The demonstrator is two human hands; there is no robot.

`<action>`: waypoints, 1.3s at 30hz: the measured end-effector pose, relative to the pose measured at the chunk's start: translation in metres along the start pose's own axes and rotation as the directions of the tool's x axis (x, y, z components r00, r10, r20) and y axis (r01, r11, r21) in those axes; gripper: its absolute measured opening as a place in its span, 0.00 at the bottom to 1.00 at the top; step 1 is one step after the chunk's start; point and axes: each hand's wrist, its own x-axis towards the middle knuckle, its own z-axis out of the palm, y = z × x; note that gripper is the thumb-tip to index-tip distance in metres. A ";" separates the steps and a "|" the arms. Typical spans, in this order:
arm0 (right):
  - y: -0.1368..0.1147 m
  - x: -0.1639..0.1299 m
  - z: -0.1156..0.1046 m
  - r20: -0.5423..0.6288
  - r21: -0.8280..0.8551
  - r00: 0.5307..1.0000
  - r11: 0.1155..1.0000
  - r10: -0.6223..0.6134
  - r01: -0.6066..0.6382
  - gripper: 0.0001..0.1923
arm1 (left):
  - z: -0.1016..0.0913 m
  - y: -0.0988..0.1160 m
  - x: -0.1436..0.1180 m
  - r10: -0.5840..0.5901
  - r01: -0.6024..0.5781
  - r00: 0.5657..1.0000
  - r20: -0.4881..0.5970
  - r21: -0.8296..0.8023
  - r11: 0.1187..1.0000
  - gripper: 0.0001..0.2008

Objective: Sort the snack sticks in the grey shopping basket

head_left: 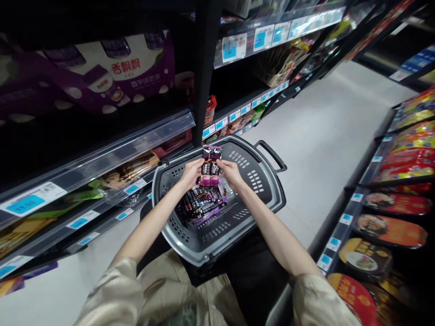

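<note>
Both my hands are up over the grey shopping basket [268,194], which sits in front of my knees on the aisle floor. Left hand [190,173] and right hand [230,173] share a small stack of dark sachets [211,165], black with purple print and a pink band at the lower end. Left fingers clamp the stack's left edge, right fingers clamp the right edge, both closed on it, thumbs on the near face as far as I can see. The stack stands roughly upright, top end tilted slightly away from me, above the basket's far half and clear of its floor. Exact count of sachets in the grip: can't tell, looks like two side by side at least. Below my hands, a loose pile of matching packets [203,203] lies on the basket bottom, left of centre, packets overlapping at odd angles. Basket handle [272,156] is folded back on the far rim. To my left, a black shelf unit with blue-and-white price tags [34,199] on clear rails; a purple and white carton [112,74] with Chinese print sits on the upper shelf there. To my right, a lower rack holds round red and orange bowl packs [390,231]. Floor [326,131] between racks is pale grey. My sleeves are beige, forearms bare.
</note>
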 end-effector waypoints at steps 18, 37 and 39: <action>0.006 -0.001 0.022 0.078 -0.098 0.954 0.950 -0.291 0.297 0.22 | -0.003 -0.015 0.012 0.217 -0.209 0.956 -0.198 0.064 0.976 0.23; -0.013 0.007 -0.002 -0.005 -0.133 0.989 0.981 -0.145 0.144 0.30 | 0.000 0.001 0.006 0.182 -0.160 0.949 -0.257 0.106 0.981 0.28; -0.012 0.006 0.000 0.011 -0.127 0.990 0.982 -0.139 0.139 0.29 | 0.001 0.002 0.005 0.172 -0.147 0.951 -0.256 0.116 0.982 0.29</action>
